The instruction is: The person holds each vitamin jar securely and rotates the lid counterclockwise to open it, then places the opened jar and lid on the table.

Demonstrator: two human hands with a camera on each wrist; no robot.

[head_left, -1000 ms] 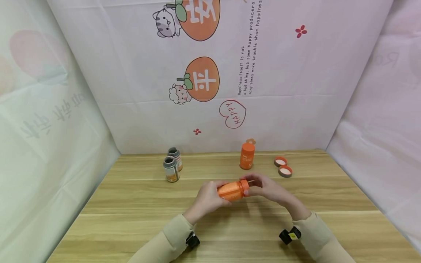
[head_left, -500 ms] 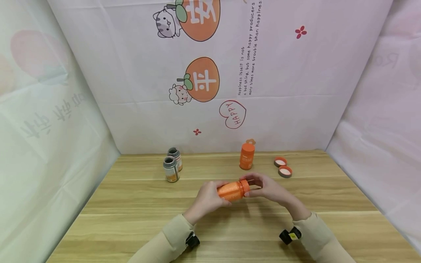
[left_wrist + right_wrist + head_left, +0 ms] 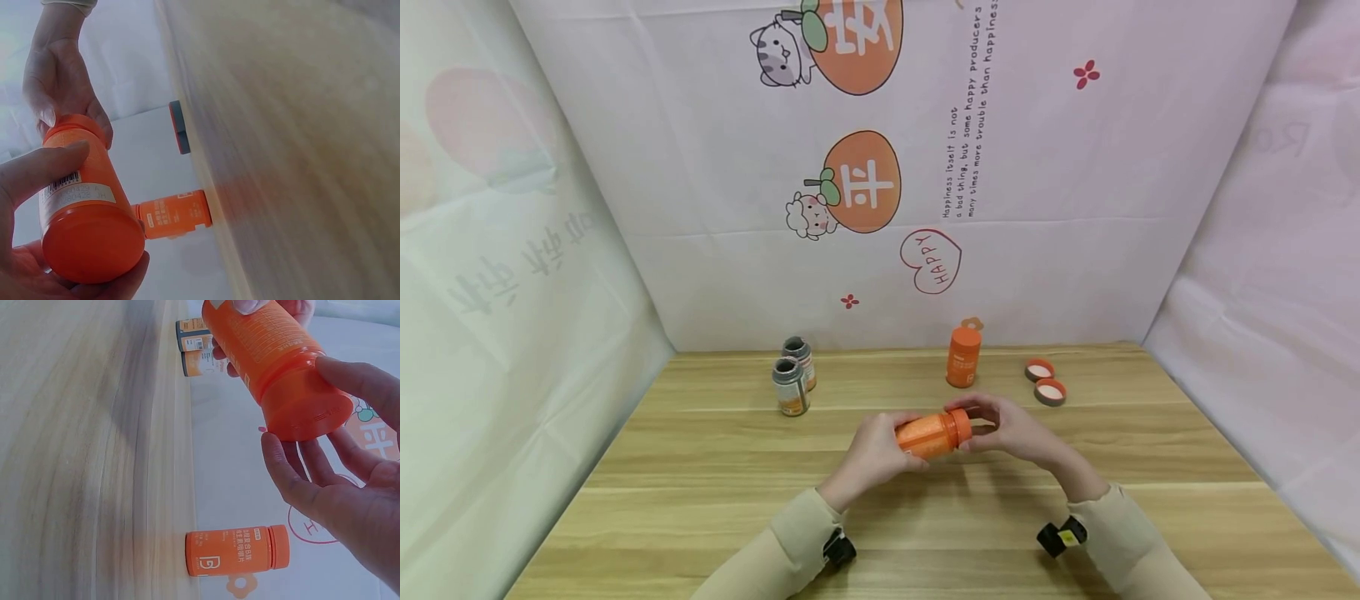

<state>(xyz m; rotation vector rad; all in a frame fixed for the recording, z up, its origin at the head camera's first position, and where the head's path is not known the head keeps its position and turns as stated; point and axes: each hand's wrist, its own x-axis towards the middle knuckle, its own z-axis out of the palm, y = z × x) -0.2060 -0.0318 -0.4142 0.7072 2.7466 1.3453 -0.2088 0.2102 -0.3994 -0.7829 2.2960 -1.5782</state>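
An orange pill bottle point(image 3: 927, 436) is held tilted on its side above the table, its cap end toward the right. My left hand point(image 3: 877, 454) grips the bottle's body, thumb over the label in the left wrist view. With thumb and fingers around the rim, my right hand point(image 3: 1011, 432) holds the orange cap point(image 3: 309, 403), which sits on the bottle's neck. A second orange pill bottle point(image 3: 964, 357) stands upright with its cap on, behind the hands near the back wall.
Two grey-rimmed bottles without caps, a front one point(image 3: 792, 387) and a rear one point(image 3: 800, 358), stand at the back left. Two grey-and-orange caps, one nearer point(image 3: 1050, 392) and one farther point(image 3: 1040, 369), lie at the back right. White printed cloth point(image 3: 1037, 267) encloses the wooden table point(image 3: 715, 467).
The right fingers have shifted slightly around the cap. The bottle and left hand stay almost in place, and the other things have not moved.
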